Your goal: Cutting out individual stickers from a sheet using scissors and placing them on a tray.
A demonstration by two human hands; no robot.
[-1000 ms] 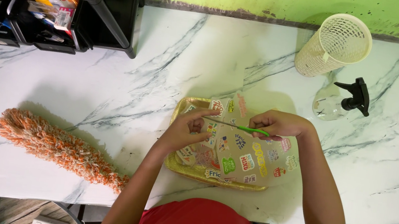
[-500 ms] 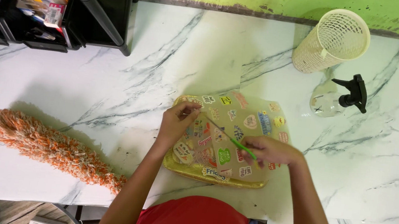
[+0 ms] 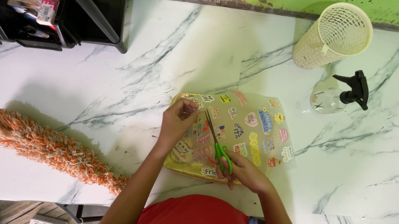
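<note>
**Scissors cutting into a sticker sheet**

The right hand (image 3: 245,171) is closed around the green-handled scissors (image 3: 216,141), blades parted over the clear plastic sheet of colourful stickers (image 3: 254,130) lying on the white marble-patterned table (image 3: 107,99). The left hand (image 3: 177,122) pinches the sheet's left edge, seemingly steadying it. Cutting looks underway; the blades need closing along the line.
</note>
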